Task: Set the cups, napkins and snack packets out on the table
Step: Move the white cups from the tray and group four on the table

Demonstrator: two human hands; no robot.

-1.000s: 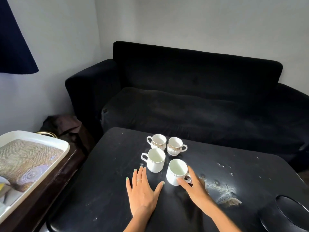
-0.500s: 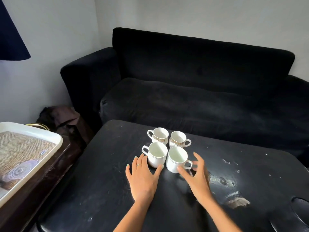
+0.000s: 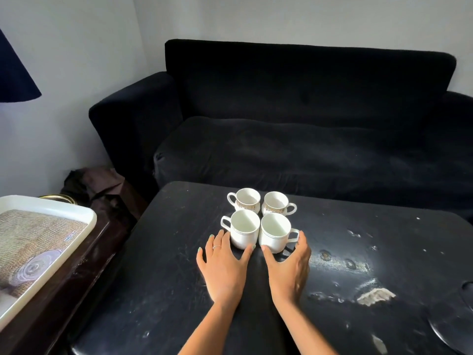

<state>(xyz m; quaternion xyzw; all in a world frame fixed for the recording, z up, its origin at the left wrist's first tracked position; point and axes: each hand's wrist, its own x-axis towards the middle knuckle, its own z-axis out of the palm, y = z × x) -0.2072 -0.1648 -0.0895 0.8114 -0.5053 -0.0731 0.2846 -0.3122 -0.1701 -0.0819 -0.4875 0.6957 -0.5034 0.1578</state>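
Observation:
Several white cups stand bunched in a square on the black table (image 3: 158,290). The two far cups, one on the left (image 3: 247,201) and one on the right (image 3: 276,204), carry a gold pattern. The two near cups are plain. My left hand (image 3: 224,267) lies flat on the table with fingers spread, thumb and fingertips touching the near left cup (image 3: 244,229). My right hand (image 3: 289,269) curves around the base and handle of the near right cup (image 3: 275,233). No napkins or snack packets are in view.
A white tray (image 3: 84,213) lined with a woven mat sits on a dark side table at the left. A black sofa (image 3: 294,119) runs behind the table. A round dark object (image 3: 453,331) lies at the table's right near corner.
My right hand has slid the near right cup leftward and away from me until it sits against the near left cup. My left hand has moved up to touch the near left cup.

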